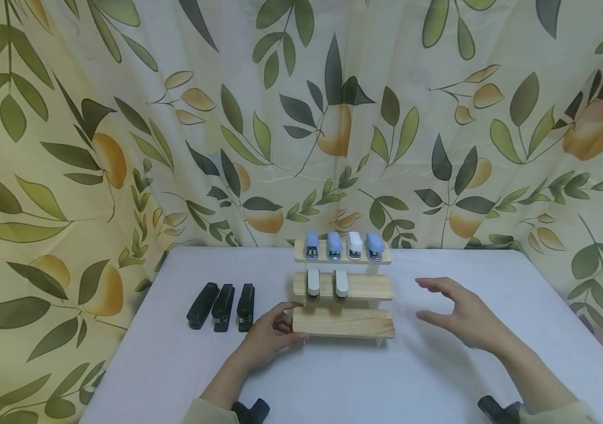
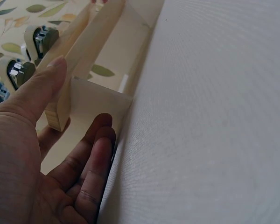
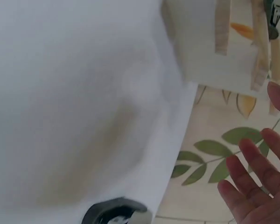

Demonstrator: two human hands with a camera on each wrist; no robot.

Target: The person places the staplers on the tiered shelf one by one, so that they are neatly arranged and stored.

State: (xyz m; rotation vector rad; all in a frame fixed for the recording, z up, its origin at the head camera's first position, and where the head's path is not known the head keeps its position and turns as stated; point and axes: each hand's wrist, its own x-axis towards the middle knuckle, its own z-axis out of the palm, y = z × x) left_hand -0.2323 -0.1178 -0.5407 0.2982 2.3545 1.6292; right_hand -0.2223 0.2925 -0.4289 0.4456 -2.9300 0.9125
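A three-tier wooden stand (image 1: pixel 343 323) with clear supports is on the table. My left hand (image 1: pixel 269 337) holds the left end of its lowest board, thumb and index finger on opposite sides of the wood in the left wrist view, the other fingers curled below. My right hand (image 1: pixel 463 315) hovers to the right of the stand, fingers spread and touching nothing. Small blue staplers (image 1: pixel 334 245) and a white stapler (image 1: pixel 354 245) line the top tier. Two white mini staplers (image 1: pixel 313 283) sit on the middle tier.
Left of the stand, three black staplers lie side by side, the middle one (image 1: pixel 224 307) between a thicker one (image 1: pixel 203 305) and a narrower one (image 1: pixel 245 307). A white cloth (image 1: pixel 365 383) covers the table. Behind it hangs a leaf-and-fruit patterned curtain (image 1: pixel 301 194).
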